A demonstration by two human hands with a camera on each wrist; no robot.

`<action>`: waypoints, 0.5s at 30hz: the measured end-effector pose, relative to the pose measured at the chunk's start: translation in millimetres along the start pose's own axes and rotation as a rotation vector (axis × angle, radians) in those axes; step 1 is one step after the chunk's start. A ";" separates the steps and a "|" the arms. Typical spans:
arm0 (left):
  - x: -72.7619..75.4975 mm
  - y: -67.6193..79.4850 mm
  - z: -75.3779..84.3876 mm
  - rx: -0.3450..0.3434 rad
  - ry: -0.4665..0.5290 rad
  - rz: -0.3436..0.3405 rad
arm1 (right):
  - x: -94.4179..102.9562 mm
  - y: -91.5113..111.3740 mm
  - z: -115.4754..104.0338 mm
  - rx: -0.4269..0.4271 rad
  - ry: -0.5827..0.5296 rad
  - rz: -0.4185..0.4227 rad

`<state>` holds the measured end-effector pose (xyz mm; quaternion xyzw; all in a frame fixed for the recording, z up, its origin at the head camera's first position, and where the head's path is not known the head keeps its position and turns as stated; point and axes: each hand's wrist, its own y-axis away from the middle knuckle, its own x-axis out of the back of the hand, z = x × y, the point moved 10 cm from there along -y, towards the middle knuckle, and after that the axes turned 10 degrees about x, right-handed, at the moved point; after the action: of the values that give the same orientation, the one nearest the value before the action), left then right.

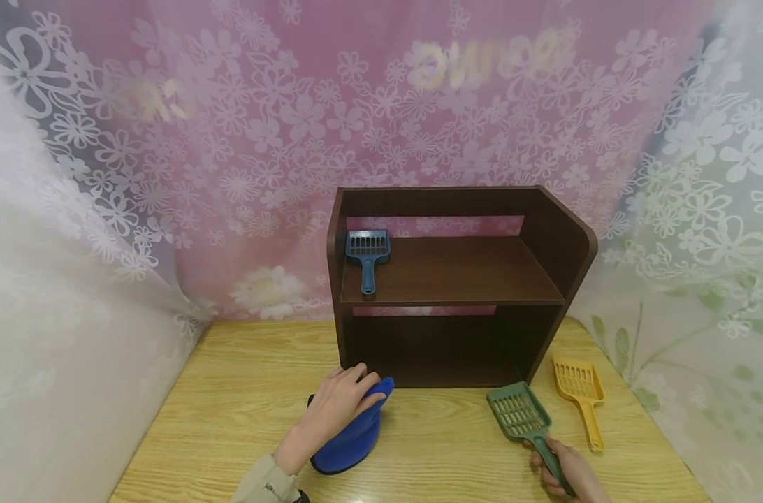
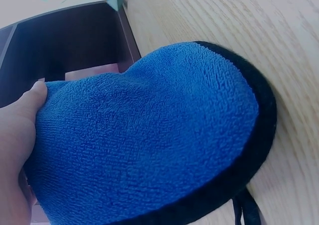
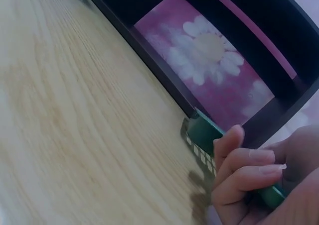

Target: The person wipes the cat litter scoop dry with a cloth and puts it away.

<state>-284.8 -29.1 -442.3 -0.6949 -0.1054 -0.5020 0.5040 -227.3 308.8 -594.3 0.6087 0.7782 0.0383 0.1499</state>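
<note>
My left hand grips a blue terry cleaning mitt with black edging, in front of the shelf's left end. In the left wrist view the mitt fills the middle, with a black loop at its lower edge; the thumb shows at its left side, most fingers are hidden. My right hand holds a green litter scoop by its handle, the slotted head by the shelf's lower right corner. Curled fingers wrap the handle in the right wrist view, and part of the green scoop shows.
A dark brown two-tier shelf stands at the back of the wooden table. On its upper tier, at the left, lies a blue litter scoop. A yellow litter scoop lies right of the shelf. Flowered curtains surround the table.
</note>
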 end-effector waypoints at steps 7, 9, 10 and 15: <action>1.1 0.0 -2.2 0.018 -0.002 -0.010 | -5.8 -4.6 -6.6 0.005 0.026 -0.021; 1.4 0.0 -2.3 0.020 -0.001 -0.014 | -7.3 -6.8 -10.3 0.018 0.032 0.003; 1.6 0.0 -2.2 0.021 -0.001 -0.015 | -8.4 -8.0 -11.9 0.020 0.037 0.015; 2.6 0.2 -1.6 0.020 0.000 -0.013 | -13.2 -14.1 -21.1 0.034 0.102 0.114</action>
<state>-284.4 -31.4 -440.3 -0.6892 -0.1147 -0.5041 0.5077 -243.6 295.1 -575.1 0.6518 0.7494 0.0647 0.0971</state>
